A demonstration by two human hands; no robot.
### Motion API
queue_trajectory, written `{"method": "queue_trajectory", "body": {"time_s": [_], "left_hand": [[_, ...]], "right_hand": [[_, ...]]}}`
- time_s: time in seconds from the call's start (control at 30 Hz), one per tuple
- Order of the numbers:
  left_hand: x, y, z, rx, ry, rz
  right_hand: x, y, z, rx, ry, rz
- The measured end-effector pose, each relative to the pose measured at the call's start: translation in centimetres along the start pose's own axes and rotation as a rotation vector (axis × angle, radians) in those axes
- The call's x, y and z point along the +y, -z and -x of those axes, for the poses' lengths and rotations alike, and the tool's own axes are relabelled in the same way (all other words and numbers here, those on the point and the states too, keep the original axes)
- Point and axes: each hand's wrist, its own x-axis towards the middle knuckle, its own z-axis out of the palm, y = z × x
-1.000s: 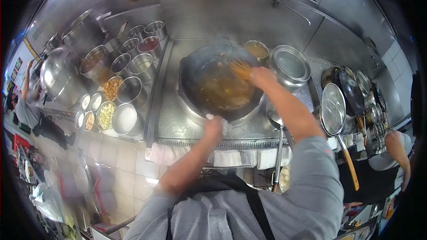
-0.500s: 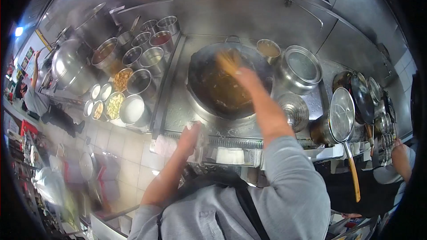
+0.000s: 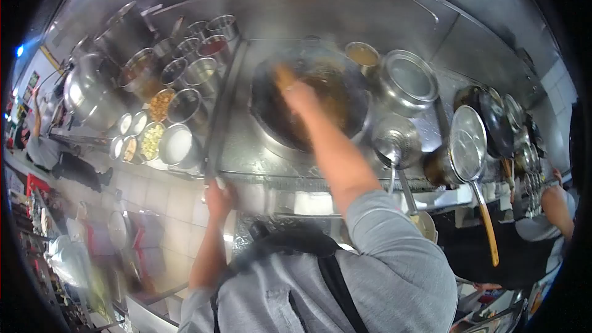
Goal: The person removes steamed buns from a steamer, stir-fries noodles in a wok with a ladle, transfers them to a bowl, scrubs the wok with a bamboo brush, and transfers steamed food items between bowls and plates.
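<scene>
My right hand is closed around a bamboo wok brush, blurred by motion, inside the left part of a large dark wok. Brownish liquid covers part of the wok's inside, and faint steam hangs over it. At the front left edge of the stove, my left hand is closed, with a small pale bit showing above its fingers; what it holds is unclear. Folded white cloths lie along the front rail close by.
Several metal pots with sauces and ingredients stand left, including one of white contents. Right of the wok are a perforated ladle, a lidded pot and a strainer. Another person's arm shows far right, another person far left.
My right hand and the brush have swept leftward within the wok. My left hand has moved left along the stove's front edge. The whole view has shifted slightly.
</scene>
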Motion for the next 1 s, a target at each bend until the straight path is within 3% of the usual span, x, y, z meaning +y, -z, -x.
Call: {"method": "queue_trajectory", "body": {"time_s": [0.17, 0.23, 0.3, 0.33, 0.37, 0.4, 0.43, 0.47, 0.5, 0.53, 0.6, 0.73, 0.83, 0.93, 1.0], "left_hand": [[-2.0, -0.8, 0.4, 0.043, -0.046, 0.097], [-0.6, -0.2, 1.2, 0.106, -0.061, -0.068], [-0.8, -1.4, 0.7, 0.132, -0.097, -0.098], [-2.2, -3.0, 0.2, 0.124, -0.104, -0.057], [-4.1, -2.6, 0.5, 0.124, -0.087, -0.034], [-2.8, -1.7, 0.3, 0.103, -0.069, 0.025], [-3.3, -2.2, 0.3, 0.177, -0.14, -0.006], [-2.8, -1.7, 0.5, 0.12, -0.007, 0.022], [-4.0, -2.3, 0.8, 0.164, -0.026, 0.005], [-1.4, 0.8, 1.6, 0.158, 0.041, 0.023], [-0.1, 3.0, 3.7, 0.263, 0.114, 0.197], [-5.3, 1.0, 12.5, 0.428, 0.343, 0.255], [-10.5, -1.2, 22.4, 0.048, 0.636, 0.179], [-15.2, -3.1, 31.9, -0.373, 0.908, 0.327], [-14.8, -2.2, 35.6, -0.47, 1.078, 0.238]], "right_hand": [[-0.3, 2.2, 12.8, -0.233, 0.194, 0.328], [1.8, 7.1, 18.4, -0.293, 0.189, 0.406], [4.8, 13.0, 19.6, -0.342, -0.02, 0.56], [10.7, 16.0, 18.3, -0.39, -0.094, 0.249], [13.2, 19.4, 17.0, -0.284, -0.068, 0.441], [15.7, 24.0, 15.3, -0.194, 0.092, 0.39], [13.1, 27.3, 14.4, -0.122, -0.023, 0.403], [16.0, 28.9, 10.8, -0.04, 0.137, 0.364], [14.1, 28.9, 8.6, 0.011, -0.08, 0.375], [12.3, 28.5, 7.3, 0.094, 0.011, 0.507], [6.9, 24.9, 8.7, 0.149, 0.04, 0.271], [0.6, 12.5, 16.2, -0.231, -0.198, -0.892], [-0.3, 3.2, 19.5, -0.611, -0.365, -1.077], [-2.8, -5.1, 22.3, -0.595, -0.326, -0.827], [-3.1, -10.2, 22.8, -0.595, -0.318, -0.743]]}}
